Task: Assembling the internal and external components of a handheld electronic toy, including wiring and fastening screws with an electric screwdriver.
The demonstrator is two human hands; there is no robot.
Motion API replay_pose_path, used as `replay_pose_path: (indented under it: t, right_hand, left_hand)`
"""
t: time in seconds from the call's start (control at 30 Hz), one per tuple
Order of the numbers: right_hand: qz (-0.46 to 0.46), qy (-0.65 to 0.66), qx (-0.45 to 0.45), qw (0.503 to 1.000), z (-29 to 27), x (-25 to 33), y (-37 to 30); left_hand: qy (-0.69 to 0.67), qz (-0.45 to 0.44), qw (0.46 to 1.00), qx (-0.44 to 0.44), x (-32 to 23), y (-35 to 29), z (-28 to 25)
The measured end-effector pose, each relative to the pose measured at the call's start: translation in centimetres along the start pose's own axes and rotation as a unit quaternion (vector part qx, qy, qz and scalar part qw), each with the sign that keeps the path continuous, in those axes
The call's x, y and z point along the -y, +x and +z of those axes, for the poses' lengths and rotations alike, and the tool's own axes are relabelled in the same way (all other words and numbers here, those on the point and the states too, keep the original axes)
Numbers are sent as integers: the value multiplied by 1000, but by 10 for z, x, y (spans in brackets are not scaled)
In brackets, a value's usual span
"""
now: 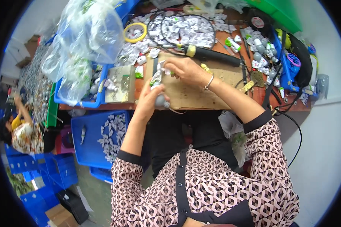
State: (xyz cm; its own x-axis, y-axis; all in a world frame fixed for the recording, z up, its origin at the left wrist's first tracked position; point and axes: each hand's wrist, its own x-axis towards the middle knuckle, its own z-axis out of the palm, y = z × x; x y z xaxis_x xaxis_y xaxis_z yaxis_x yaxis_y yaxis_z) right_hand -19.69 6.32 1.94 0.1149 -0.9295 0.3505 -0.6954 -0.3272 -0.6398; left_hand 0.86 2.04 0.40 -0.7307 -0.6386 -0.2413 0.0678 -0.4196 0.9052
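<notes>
My left hand is closed round a small white-and-green plastic piece with a rounded grey end, held over the near edge of the brown cardboard sheet. Just above it, my right hand pinches at the top of that piece; its fingertips hide what exactly they grip. A bracelet circles the right wrist. A thick black cylindrical tool with a cable lies beyond my right hand. Left of the hands, a small white-and-green piece rests beside a grey block.
Many small white pieces cover the table's far side, beside a yellow tape roll. A blue bin with plastic bags stands left; another blue container stands right. A blue tray sits below. Another person works far left.
</notes>
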Motion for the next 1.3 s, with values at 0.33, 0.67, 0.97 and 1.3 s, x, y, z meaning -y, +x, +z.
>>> replay_pose_path:
  t: [0.33,0.67,0.97,1.3]
  right_hand:
    - [141,-255,-151,945,-105,-75,-45]
    - [175,-38,-77,981,26,62,-47]
    - [156,-112,-30,981,17,71,-47]
    - [178,-98,-60,977,33,76,-47]
  left_hand:
    - [-117,31,987,103,13,24,15]
    - [-216,93,968,84,22,31,19]
    - [-218,83,962,142,15,28,17]
    - [-244,106,952,149,18,25,16]
